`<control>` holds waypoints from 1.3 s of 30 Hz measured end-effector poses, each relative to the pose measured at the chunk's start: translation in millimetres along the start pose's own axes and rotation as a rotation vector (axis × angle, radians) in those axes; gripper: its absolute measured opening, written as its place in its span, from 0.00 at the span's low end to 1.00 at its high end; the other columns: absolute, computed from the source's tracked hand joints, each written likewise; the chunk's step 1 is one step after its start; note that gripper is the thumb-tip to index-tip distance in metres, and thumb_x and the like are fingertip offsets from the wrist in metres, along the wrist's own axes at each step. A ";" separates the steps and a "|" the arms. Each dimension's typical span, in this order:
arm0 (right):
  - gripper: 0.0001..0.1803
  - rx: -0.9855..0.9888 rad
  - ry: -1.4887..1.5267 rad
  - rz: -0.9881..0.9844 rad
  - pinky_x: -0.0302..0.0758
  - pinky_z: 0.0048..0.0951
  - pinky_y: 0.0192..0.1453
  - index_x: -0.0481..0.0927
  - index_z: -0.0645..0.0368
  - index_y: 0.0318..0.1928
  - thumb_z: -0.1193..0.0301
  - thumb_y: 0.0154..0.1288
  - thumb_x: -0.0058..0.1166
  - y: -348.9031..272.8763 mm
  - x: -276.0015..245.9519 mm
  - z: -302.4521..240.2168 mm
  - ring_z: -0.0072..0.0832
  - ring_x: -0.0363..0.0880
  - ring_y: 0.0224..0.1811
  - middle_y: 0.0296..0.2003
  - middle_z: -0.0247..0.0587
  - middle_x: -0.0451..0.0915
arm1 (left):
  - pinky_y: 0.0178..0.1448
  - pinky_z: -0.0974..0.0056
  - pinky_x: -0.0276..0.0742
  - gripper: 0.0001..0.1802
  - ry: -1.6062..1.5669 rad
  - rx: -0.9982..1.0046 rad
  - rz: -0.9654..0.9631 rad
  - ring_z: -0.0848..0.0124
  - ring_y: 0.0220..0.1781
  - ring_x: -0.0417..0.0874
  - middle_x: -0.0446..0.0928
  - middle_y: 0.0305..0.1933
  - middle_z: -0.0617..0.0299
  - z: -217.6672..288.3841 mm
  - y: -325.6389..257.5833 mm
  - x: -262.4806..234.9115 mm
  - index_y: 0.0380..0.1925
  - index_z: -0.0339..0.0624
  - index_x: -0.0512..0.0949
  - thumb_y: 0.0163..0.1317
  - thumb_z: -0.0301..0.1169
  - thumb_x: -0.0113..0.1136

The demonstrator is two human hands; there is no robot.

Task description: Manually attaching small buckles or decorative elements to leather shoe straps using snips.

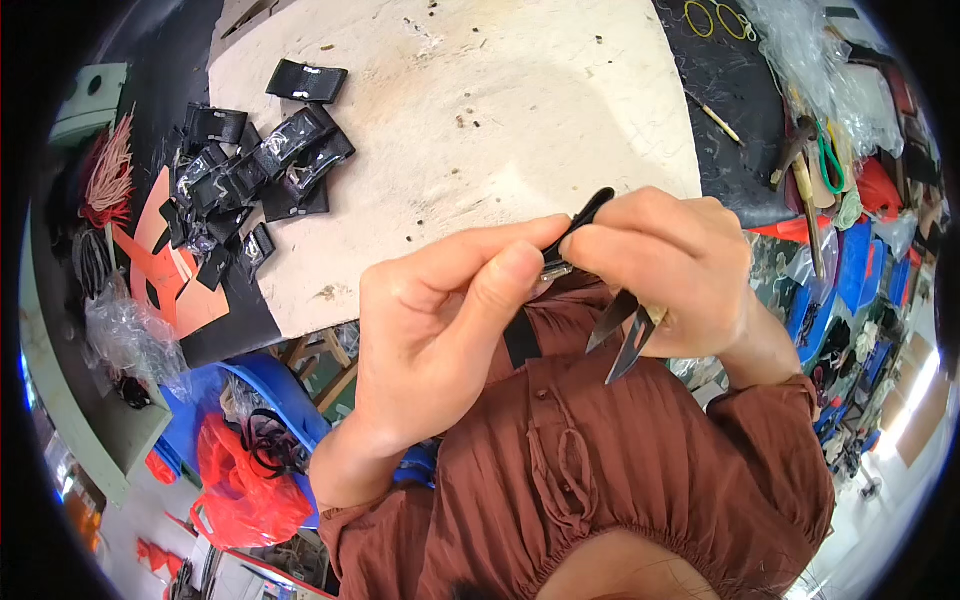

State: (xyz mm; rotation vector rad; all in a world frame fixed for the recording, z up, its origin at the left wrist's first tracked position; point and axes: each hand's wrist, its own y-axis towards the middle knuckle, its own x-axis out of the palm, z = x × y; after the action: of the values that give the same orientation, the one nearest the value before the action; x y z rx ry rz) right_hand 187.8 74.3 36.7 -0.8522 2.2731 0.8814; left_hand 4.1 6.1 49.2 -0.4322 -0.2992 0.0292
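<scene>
My left hand (430,330) is closed, thumb and forefinger pinching a small folded black strap (593,206) with a shiny metal piece at its lower end. The fingertips of my right hand (680,265) pinch the same strap from the other side. Tucked in the right palm is a pair of scissors (628,345), blades pointing down and apart; the handles are hidden by my fingers. Both hands are over the near edge of a pale board (480,130). To the left, a heap of similar black strap loops (255,165) lies partly on that board, several with shiny bits.
Orange-pink cut sheets (205,305) lie beside the heap. A blue bin (300,408) with a red plastic bag (245,480) stands below left. At right are a hammer (803,180), yellow-handled scissors (715,15), a thin stick (715,117) and clear plastic wrap (865,110).
</scene>
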 end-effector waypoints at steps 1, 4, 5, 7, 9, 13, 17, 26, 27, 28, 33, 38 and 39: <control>0.21 0.018 0.010 0.035 0.68 0.25 0.17 0.79 0.60 0.38 0.77 0.34 0.59 0.3 1.3 0.0 0.29 0.75 0.18 0.26 0.37 0.74 | 0.47 0.73 0.75 0.11 -0.023 0.025 0.000 0.77 0.42 0.78 0.80 0.40 0.55 0.5 -2.9 1.7 0.44 0.28 0.78 0.61 0.20 0.56; 0.19 0.001 0.003 0.176 0.72 0.24 0.19 0.79 0.61 0.37 0.78 0.37 0.59 -4.1 9.2 1.4 0.30 0.78 0.21 0.30 0.40 0.78 | 0.54 0.68 0.75 0.12 -0.104 0.101 0.011 0.71 0.47 0.79 0.80 0.44 0.49 -3.3 -8.7 5.5 0.43 0.25 0.77 0.57 0.15 0.58; 0.18 -0.051 -0.013 0.180 0.73 0.24 0.20 0.79 0.62 0.36 0.77 0.37 0.59 -6.7 8.1 3.6 0.30 0.79 0.22 0.31 0.41 0.79 | 0.56 0.66 0.75 0.13 -0.137 0.127 0.023 0.69 0.48 0.79 0.79 0.45 0.48 -12.2 -9.2 4.0 0.43 0.24 0.77 0.56 0.14 0.59; 0.15 -0.120 -0.048 0.190 0.72 0.22 0.19 0.80 0.62 0.34 0.77 0.39 0.59 -9.8 8.8 4.8 0.26 0.78 0.20 0.30 0.41 0.79 | 0.57 0.65 0.74 0.13 -0.186 0.162 0.044 0.68 0.49 0.79 0.79 0.46 0.46 -23.1 -10.7 3.7 0.43 0.24 0.77 0.55 0.13 0.59; 0.14 -0.168 -0.075 0.179 0.71 0.19 0.18 0.81 0.62 0.33 0.76 0.39 0.59 -11.1 8.1 5.0 0.23 0.76 0.18 0.29 0.41 0.79 | 0.56 0.66 0.74 0.13 -0.217 0.181 0.062 0.68 0.48 0.80 0.79 0.46 0.45 -29.4 -12.9 5.4 0.43 0.24 0.77 0.55 0.13 0.59; 0.16 -0.214 -0.139 0.121 0.66 0.20 0.17 0.80 0.63 0.35 0.76 0.40 0.60 -14.9 7.7 0.6 0.24 0.73 0.18 0.30 0.42 0.78 | 0.55 0.68 0.75 0.14 -0.163 0.250 0.068 0.69 0.48 0.79 0.79 0.46 0.45 -34.7 -13.1 7.8 0.45 0.25 0.76 0.57 0.14 0.57; 0.15 -0.290 -0.232 0.108 0.61 0.20 0.16 0.79 0.64 0.35 0.77 0.40 0.60 -14.1 7.4 2.6 0.23 0.69 0.16 0.29 0.43 0.77 | 0.51 0.72 0.75 0.15 -0.128 0.155 0.044 0.74 0.45 0.79 0.79 0.46 0.48 -28.5 -11.1 11.1 0.48 0.27 0.76 0.60 0.17 0.56; 0.13 -0.302 -0.231 0.182 0.63 0.17 0.16 0.78 0.61 0.29 0.74 0.37 0.58 -15.5 18.3 12.0 0.19 0.67 0.17 0.26 0.37 0.74 | 0.35 0.76 0.74 0.17 0.157 0.143 0.080 0.82 0.32 0.79 0.82 0.33 0.58 -32.8 -15.8 11.5 0.49 0.32 0.77 0.58 0.19 0.60; 0.13 -0.278 -0.197 0.177 0.63 0.18 0.17 0.78 0.61 0.30 0.74 0.38 0.58 -15.3 18.0 13.3 0.20 0.68 0.18 0.26 0.37 0.74 | 0.34 0.76 0.74 0.17 0.153 0.143 0.087 0.82 0.32 0.79 0.82 0.33 0.58 -30.3 -16.6 12.7 0.48 0.32 0.77 0.58 0.19 0.60; 0.13 -0.246 -0.147 0.180 0.64 0.18 0.18 0.78 0.61 0.31 0.74 0.39 0.59 -13.7 17.4 16.1 0.21 0.69 0.19 0.26 0.37 0.74 | 0.33 0.76 0.74 0.16 0.149 0.144 0.092 0.82 0.31 0.79 0.82 0.33 0.57 -28.8 -17.1 12.9 0.48 0.32 0.78 0.57 0.19 0.61; 0.15 0.223 0.175 0.088 0.65 0.24 0.22 0.79 0.60 0.36 0.72 0.46 0.67 -5.3 3.1 0.8 0.28 0.72 0.24 0.27 0.38 0.74 | 0.32 0.76 0.74 0.15 0.327 0.417 0.090 0.80 0.30 0.80 0.83 0.34 0.54 -35.2 -7.9 4.7 0.44 0.33 0.80 0.53 0.18 0.64; 0.15 0.250 0.360 -0.078 0.66 0.25 0.26 0.76 0.61 0.34 0.70 0.49 0.67 -10.3 5.9 6.7 0.27 0.72 0.24 0.28 0.37 0.75 | 0.31 0.75 0.75 0.13 0.335 0.402 0.054 0.78 0.28 0.80 0.83 0.33 0.55 -34.7 -8.3 1.7 0.41 0.32 0.80 0.52 0.17 0.64; 0.13 0.251 0.353 -0.086 0.66 0.22 0.26 0.76 0.62 0.33 0.69 0.51 0.67 -9.4 6.5 4.8 0.24 0.72 0.24 0.27 0.37 0.75 | 0.31 0.75 0.75 0.13 0.349 0.448 0.056 0.78 0.28 0.80 0.83 0.32 0.55 -35.4 -6.3 2.1 0.40 0.31 0.80 0.53 0.17 0.63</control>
State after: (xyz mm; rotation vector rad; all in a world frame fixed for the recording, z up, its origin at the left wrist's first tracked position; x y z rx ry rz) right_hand 191.6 70.0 25.7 -1.0445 2.5539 0.4188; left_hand 16.1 -13.8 21.8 0.0031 0.0672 0.0731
